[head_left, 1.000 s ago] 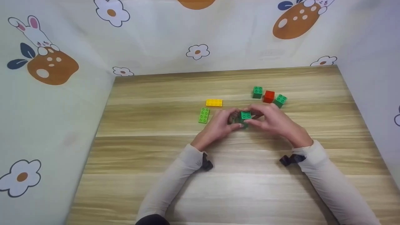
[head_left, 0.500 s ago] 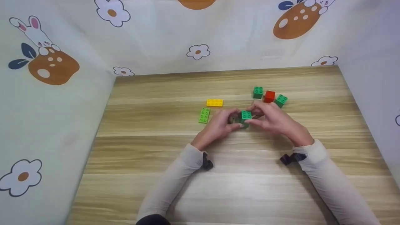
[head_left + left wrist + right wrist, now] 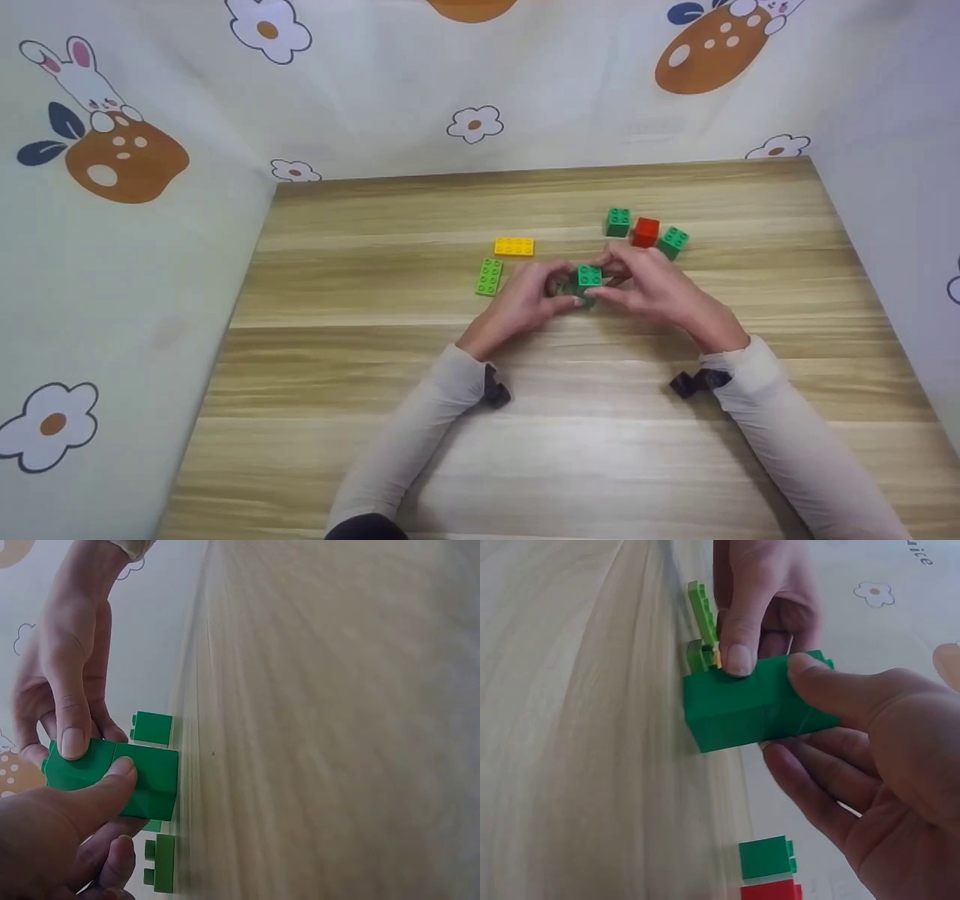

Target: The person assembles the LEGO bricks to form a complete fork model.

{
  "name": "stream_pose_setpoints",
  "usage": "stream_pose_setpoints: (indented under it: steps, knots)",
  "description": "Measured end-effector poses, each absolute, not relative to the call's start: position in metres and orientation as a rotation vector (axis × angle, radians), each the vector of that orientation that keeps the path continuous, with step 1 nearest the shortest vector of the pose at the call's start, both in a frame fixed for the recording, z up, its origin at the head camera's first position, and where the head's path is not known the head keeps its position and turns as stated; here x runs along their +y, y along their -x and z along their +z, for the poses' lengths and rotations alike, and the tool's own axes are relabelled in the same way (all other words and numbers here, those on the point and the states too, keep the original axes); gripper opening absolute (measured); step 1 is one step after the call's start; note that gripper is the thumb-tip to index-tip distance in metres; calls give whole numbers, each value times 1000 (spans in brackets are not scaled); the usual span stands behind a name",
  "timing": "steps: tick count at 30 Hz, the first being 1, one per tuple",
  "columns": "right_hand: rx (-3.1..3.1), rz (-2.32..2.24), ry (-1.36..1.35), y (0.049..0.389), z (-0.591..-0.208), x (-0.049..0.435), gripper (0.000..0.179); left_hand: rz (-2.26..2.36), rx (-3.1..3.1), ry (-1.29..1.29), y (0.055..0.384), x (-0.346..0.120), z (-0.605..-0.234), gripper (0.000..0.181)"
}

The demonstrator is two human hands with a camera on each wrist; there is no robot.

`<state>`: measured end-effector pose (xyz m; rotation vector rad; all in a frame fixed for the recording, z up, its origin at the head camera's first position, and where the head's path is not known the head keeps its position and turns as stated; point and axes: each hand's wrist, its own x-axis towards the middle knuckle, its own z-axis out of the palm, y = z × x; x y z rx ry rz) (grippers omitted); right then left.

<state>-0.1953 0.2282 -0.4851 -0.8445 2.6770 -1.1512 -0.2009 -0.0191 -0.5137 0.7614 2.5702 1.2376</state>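
Two green toy bricks stand stacked upright, the upper brick (image 3: 590, 276) with its studs facing up and the lower brick (image 3: 154, 795) beneath it. My left hand (image 3: 529, 300) holds the lower brick from the left, its thumb near the seam. From the right, my right hand (image 3: 652, 289) pinches the upper brick between thumb and fingers. A light green flat brick (image 3: 490, 277) lies left of my left hand, with a yellow flat brick (image 3: 514, 247) behind it. Another small light green piece (image 3: 696, 656) shows beside the stack in the right wrist view, mostly hidden.
Behind my right hand lie a green brick (image 3: 618, 222), a red brick (image 3: 646, 232) and another green brick (image 3: 674, 241) in a loose row. Patterned white cloth (image 3: 375, 97) borders the back and sides of the wooden table (image 3: 360, 255).
My right hand's fingertips have drawn back from over the upper brick's rear studs, so its whole top now shows. The stack and my left hand stay in place.
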Motion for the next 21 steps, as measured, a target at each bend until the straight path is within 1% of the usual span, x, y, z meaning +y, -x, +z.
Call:
stream_pose_setpoints:
  steps: [7,14,21]
  knots:
    - [2687,-1166,869,195,-486,226,33,1253,2574,-745,201,-19,-513,34]
    - [2777,-1103,910,191,-487,223,36,1259,2580,-765,200,-19,-514,34]
    - [2755,-1137,911,192,-488,224,36,1266,2580,-762,201,-18,-514,35]
